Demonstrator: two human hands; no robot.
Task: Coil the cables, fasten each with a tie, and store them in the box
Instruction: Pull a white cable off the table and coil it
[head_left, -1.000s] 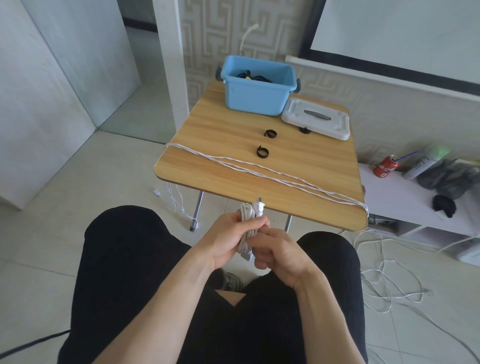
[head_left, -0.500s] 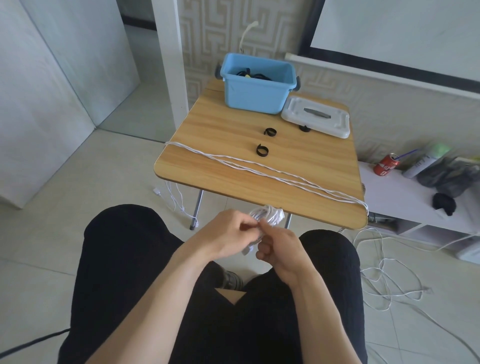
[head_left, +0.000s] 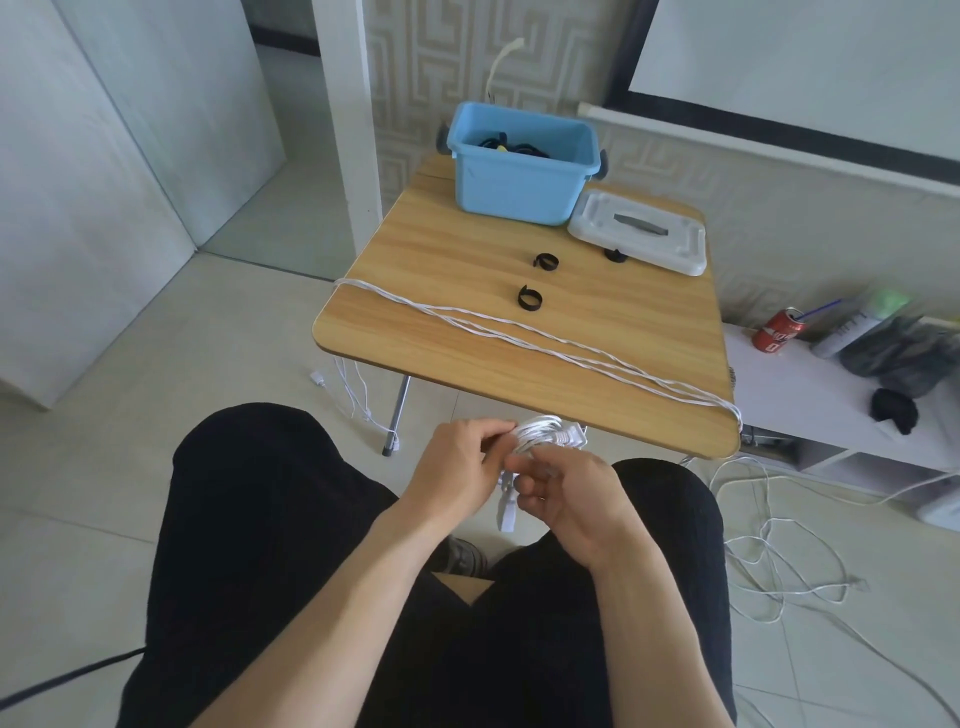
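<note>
Since a second ago the white cable coil (head_left: 540, 435) has tipped from upright to lying flat between the hands, at 6 o'clock of the table (head_left: 467, 332). Left hand (head_left: 457, 467) and right hand (head_left: 571, 493) both pinch it, fingers curled. The blue box (head_left: 514, 182) sits at 12 o'clock.

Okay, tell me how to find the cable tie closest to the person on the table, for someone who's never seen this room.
Start at the light wooden table with the open blue plastic box at its far edge. Three small black looped ties lie on it; take the black looped tie nearest the long white cable strands running across the tabletop. Unlike the tie touching the white box lid, it lies alone on bare wood.
</note>
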